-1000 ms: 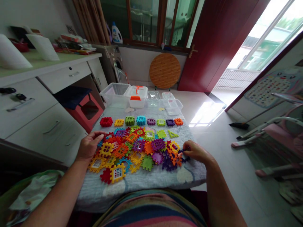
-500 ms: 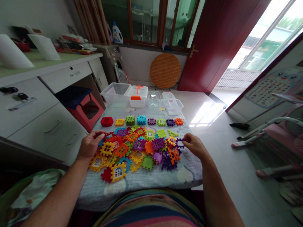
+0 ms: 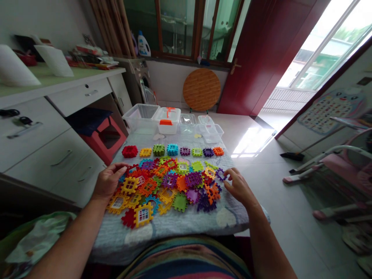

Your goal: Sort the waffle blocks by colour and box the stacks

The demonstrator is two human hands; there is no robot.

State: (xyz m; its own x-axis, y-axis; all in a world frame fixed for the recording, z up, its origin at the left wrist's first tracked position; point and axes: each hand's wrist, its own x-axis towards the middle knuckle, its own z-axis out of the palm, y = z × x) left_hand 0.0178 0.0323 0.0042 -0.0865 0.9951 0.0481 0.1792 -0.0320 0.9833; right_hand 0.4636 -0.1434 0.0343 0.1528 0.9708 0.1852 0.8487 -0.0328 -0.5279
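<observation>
A heap of bright plastic interlocking tiles [image 3: 165, 186] lies on a small table covered with a grey-blue quilted cloth [image 3: 180, 221]. Behind the heap a row of stacked tiles runs from a red stack [image 3: 130, 151] to an orange stack [image 3: 218, 151]. My left hand [image 3: 109, 180] rests on the heap's left edge, fingers curled, with no tile clearly in it. My right hand [image 3: 238, 186] is at the heap's right edge and pinches a purple frame tile [image 3: 221, 174] between fingertips and thumb.
Clear plastic boxes [image 3: 141, 116], one with a white lid and orange handle [image 3: 166, 119], stand at the table's far end. White drawers [image 3: 43, 135] and a red stool [image 3: 106, 135] are on the left. A round wooden board [image 3: 201, 89] leans on the far wall.
My right hand lifted a purple frame tile out of the heap's right side and carried it up and back toward the row. The left hand stayed put.
</observation>
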